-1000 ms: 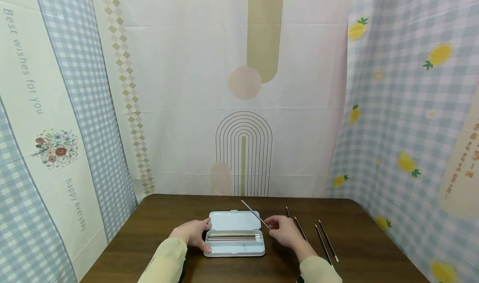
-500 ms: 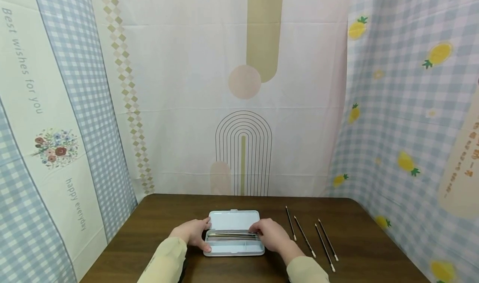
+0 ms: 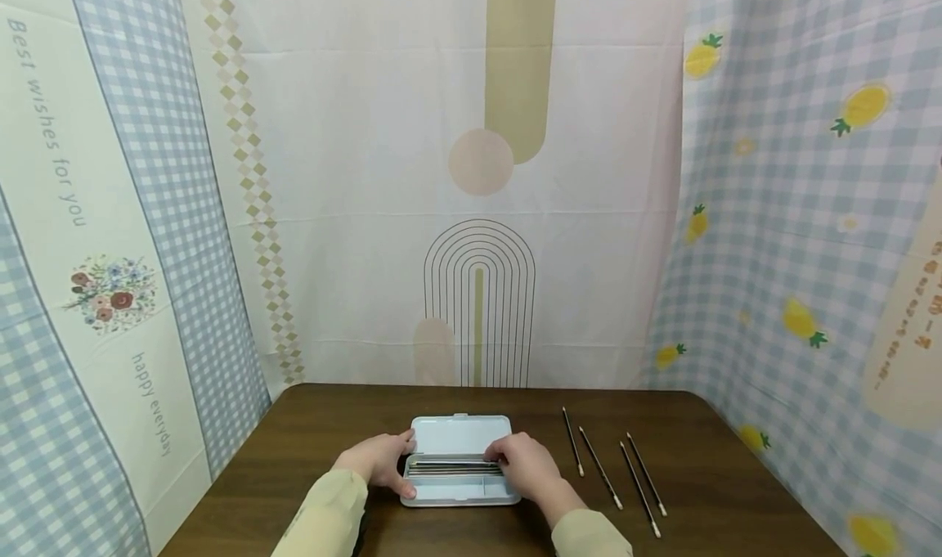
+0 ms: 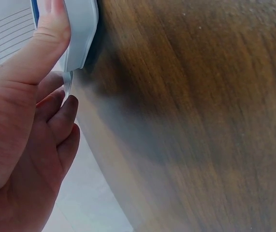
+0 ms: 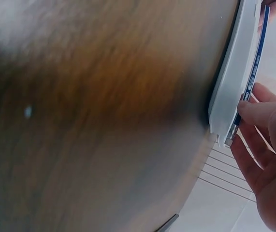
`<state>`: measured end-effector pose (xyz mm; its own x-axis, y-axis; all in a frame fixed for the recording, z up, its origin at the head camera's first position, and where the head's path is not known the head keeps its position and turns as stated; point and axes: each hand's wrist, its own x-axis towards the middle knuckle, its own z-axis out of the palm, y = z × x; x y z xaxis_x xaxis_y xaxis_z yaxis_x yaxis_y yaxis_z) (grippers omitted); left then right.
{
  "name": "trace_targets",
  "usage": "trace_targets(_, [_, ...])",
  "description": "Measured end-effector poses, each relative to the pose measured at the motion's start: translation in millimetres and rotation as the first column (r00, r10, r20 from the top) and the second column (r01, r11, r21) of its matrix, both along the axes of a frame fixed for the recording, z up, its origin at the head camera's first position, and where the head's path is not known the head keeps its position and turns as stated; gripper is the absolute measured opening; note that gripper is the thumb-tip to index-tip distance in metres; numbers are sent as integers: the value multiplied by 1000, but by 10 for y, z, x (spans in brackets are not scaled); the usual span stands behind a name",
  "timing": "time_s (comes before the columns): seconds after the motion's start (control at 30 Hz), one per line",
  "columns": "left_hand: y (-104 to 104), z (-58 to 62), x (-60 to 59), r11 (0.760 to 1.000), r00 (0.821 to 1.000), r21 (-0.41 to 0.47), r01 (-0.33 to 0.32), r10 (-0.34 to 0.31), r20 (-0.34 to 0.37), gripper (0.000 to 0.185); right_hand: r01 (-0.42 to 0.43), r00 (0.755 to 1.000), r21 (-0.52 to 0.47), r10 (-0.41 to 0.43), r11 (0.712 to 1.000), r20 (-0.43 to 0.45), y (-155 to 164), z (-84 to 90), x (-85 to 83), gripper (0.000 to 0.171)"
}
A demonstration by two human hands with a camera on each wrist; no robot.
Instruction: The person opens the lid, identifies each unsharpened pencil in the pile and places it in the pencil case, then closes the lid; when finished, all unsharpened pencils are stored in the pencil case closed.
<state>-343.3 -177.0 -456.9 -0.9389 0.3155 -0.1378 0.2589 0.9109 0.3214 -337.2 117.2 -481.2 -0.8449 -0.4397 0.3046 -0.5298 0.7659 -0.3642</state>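
Note:
An open pale blue pencil case (image 3: 445,491) stands on the table, its lid (image 3: 459,436) folded back. Several pencils (image 3: 449,467) lie lengthwise in its rear compartment; a divider splits the front part. My left hand (image 3: 373,460) grips the case's left end, thumb on the front corner, as the left wrist view also shows. Over the right end, my right hand (image 3: 530,465) pinches a dark blue pencil (image 5: 256,68) with pale lettering near its eraser end. That pencil runs along the case, close over the rim in the right wrist view.
To the right of the case, several loose dark pencils (image 3: 599,467) with pale ends lie slanted on the brown wooden table (image 3: 706,491). A white patterned cloth (image 3: 353,295) hangs behind the table, with checked cloths (image 3: 780,213) at both sides.
My right hand has moved left to the case, bringing the pencil from a steep slant down to lie along the rear compartment. My left hand has stayed at the case's left end.

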Motion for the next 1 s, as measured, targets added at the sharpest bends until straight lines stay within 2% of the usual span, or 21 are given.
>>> trace_targets(0.2, [11,-15,-8,1000,1000,3,2,-2,-3,92,41,999,0,-41,999,-2,-55,-8,-7,24])
trace_targets(0.5, [9,-11,3,1000,1000,5,10,-10,-9,90,41,995,-7,-41,999,-90,-112,-37,-3,25])
trace_targets(0.77, [1,-20,-5,1000,1000,13,12,-13,1,91,65,995,-11,-65,998,-73,-123,-24,1,25])
trace_targets(1.0, [0,-24,-3,1000,1000,13,18,-18,-5,88,66,998,-54,-67,996,-10,-90,-39,-26,36])
